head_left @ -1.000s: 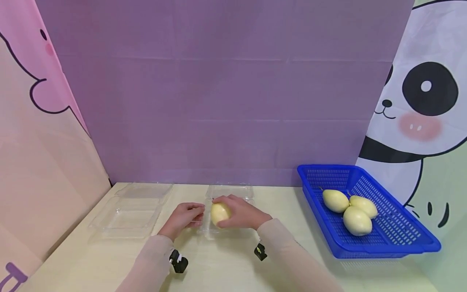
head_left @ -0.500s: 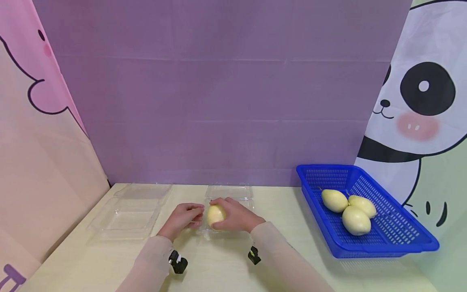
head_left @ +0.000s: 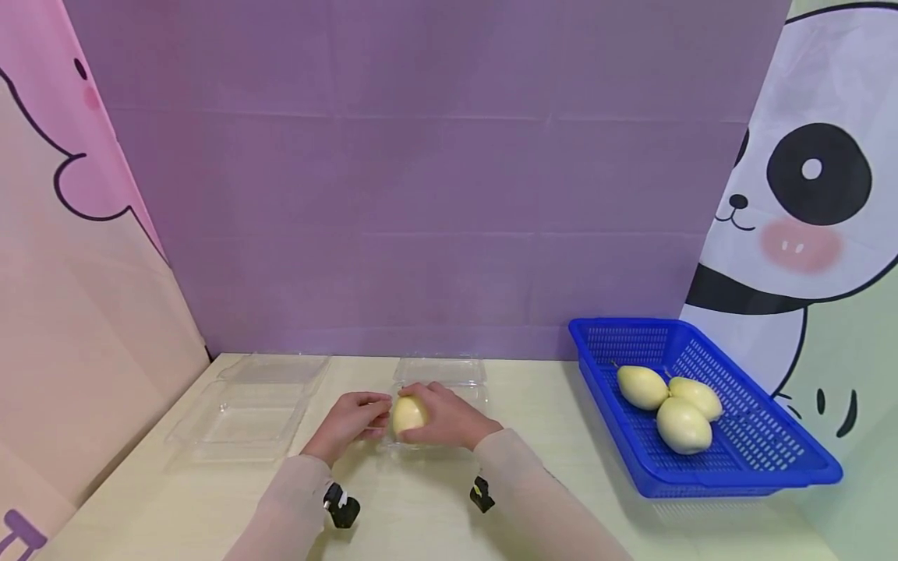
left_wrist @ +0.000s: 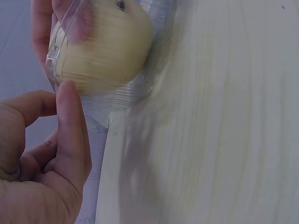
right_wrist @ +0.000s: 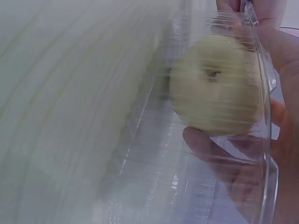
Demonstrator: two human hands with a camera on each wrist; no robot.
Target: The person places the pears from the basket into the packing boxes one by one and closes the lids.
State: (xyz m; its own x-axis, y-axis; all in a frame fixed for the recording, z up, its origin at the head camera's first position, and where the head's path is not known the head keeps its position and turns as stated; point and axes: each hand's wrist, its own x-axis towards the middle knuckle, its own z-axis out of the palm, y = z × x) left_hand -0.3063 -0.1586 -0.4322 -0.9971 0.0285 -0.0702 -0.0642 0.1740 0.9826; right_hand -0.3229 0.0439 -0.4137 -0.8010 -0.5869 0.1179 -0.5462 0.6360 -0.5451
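A pale yellow pear point(head_left: 407, 417) is inside the left part of a clear plastic clamshell box point(head_left: 463, 393), which stands on the table with its lid open. My right hand point(head_left: 449, 417) grips the pear from the right, its fingers reaching into the box; the right wrist view shows the pear point(right_wrist: 215, 86) through the clear wall. At the box's left rim, my left hand point(head_left: 354, 421) pinches the edge between thumb and fingertips. In the left wrist view, that left hand point(left_wrist: 56, 140) has its fingertips right at the rim, close beside the pear point(left_wrist: 105, 46).
A second clear clamshell box point(head_left: 242, 413) stands open on the left of the table. On the right, a blue plastic basket point(head_left: 744, 479) holds three more pears point(head_left: 684, 425). A purple cloth point(head_left: 435, 195) hangs behind the table point(head_left: 547, 483), with printed cloths at both sides.
My right hand has moved the pear a little to the left within the box, toward the left rim. My left hand stays at the rim.
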